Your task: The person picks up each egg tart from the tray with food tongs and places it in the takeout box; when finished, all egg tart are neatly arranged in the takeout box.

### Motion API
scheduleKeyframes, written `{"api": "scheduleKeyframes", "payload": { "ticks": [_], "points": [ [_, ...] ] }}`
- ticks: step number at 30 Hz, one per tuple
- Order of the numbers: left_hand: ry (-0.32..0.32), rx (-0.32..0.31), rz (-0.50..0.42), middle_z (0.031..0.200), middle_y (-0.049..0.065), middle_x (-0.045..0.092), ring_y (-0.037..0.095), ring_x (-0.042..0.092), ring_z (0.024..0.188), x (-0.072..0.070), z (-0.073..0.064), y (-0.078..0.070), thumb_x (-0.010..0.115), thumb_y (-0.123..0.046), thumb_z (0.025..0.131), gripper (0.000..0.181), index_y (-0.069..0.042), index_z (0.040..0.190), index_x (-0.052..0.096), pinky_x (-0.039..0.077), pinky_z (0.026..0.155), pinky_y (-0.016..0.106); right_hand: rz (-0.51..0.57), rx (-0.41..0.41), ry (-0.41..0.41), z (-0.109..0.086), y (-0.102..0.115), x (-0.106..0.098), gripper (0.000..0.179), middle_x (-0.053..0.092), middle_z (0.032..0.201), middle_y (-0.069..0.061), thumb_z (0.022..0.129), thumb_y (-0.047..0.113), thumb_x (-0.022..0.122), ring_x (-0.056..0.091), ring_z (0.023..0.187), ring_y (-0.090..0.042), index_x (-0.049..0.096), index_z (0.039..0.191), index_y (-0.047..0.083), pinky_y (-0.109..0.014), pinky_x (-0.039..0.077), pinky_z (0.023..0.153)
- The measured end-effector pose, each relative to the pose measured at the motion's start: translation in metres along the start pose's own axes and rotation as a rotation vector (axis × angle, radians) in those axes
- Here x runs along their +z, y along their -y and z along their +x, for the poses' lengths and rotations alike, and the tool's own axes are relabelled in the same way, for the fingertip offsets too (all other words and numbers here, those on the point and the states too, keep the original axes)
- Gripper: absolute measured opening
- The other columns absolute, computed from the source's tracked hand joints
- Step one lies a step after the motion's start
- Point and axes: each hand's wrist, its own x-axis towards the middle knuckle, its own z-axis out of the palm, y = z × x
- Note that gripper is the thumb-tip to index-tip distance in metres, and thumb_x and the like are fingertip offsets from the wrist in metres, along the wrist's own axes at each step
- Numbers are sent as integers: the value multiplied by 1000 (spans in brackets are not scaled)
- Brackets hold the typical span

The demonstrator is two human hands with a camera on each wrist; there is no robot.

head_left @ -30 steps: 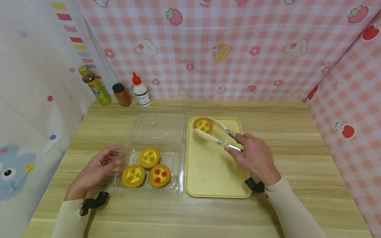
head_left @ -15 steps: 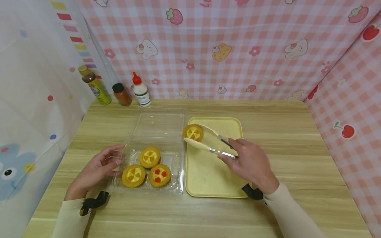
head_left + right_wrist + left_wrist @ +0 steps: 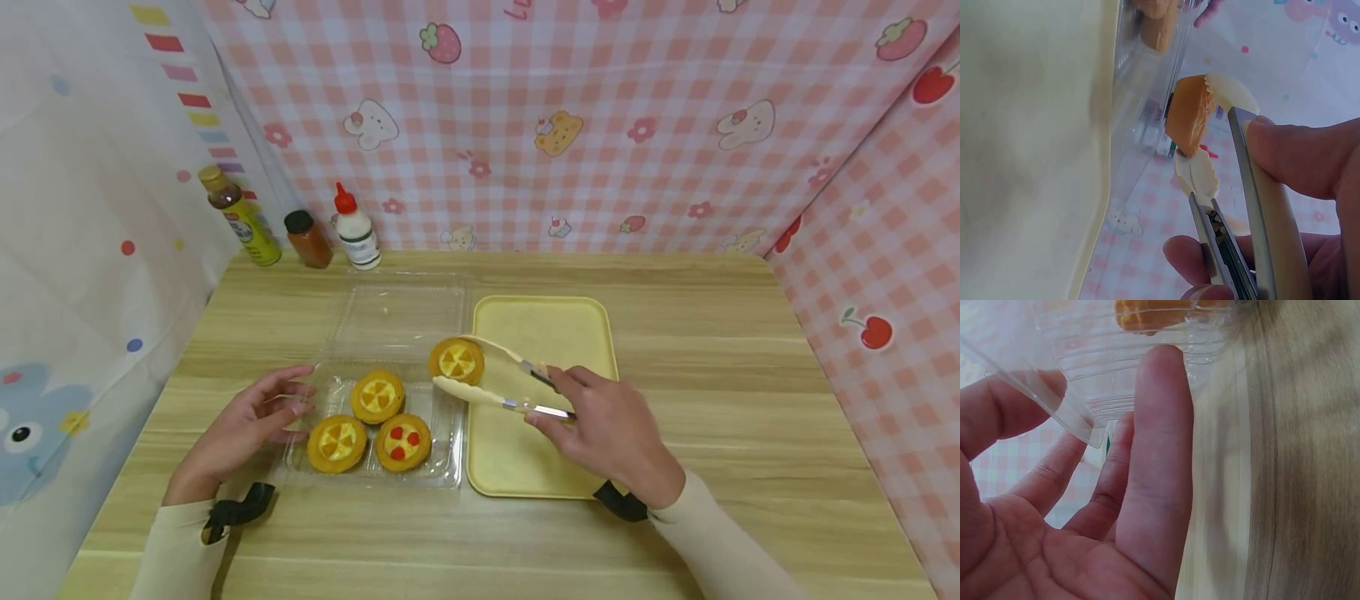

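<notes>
My right hand [image 3: 611, 433] grips a pair of tongs [image 3: 536, 410] with metal handles and cream scalloped tips. Between the tips is an egg tart [image 3: 457, 361] with orange wedge toppings, lifted over the gap where the clear container and tray meet. In the right wrist view the tart [image 3: 1190, 115] hangs clamped on edge. A clear plastic container [image 3: 450, 467] lies with its lid [image 3: 401, 312] folded back. Inside are two wedge-topped tarts [image 3: 377, 397] and one tart with red hearts [image 3: 402, 442]. My left hand [image 3: 243, 425] is at the container's left side, fingers loosely bent; its thumb lies along the wall [image 3: 1104, 369].
A yellow tray [image 3: 540, 467] lies to the container's right. Behind stand a yellow-labelled bottle [image 3: 251, 233], a jar with a black lid [image 3: 309, 242] and a red-capped squeeze bottle [image 3: 357, 237]. Patterned cloth [image 3: 525, 192] rises at the table's back edge.
My right hand has carried the tart with the tongs from the tray's upper left corner, leftward and nearer, to the container's right edge. The left hand has stayed in place.
</notes>
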Motion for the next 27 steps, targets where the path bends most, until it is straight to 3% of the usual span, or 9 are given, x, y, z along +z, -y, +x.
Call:
{"api": "scheduleKeyframes", "payload": {
  "ticks": [13,27],
  "points": [
    [2,-8,-5,133,5,58,11,68,112,1,0,-2,55,-14,111,54,-6,161,37,66,82,35,3,-17,100,3,21,5,64,78,114,-5,89,58,80,74,73,-17,73,132,12,-33,58,57],
    [7,5,-3,134,5,58,11,68,113,1,0,-1,54,-12,111,54,-6,162,37,66,82,35,-55,-55,124,5,30,10,64,77,108,-1,89,60,79,66,66,-11,74,130,11,-27,50,49]
  ]
}}
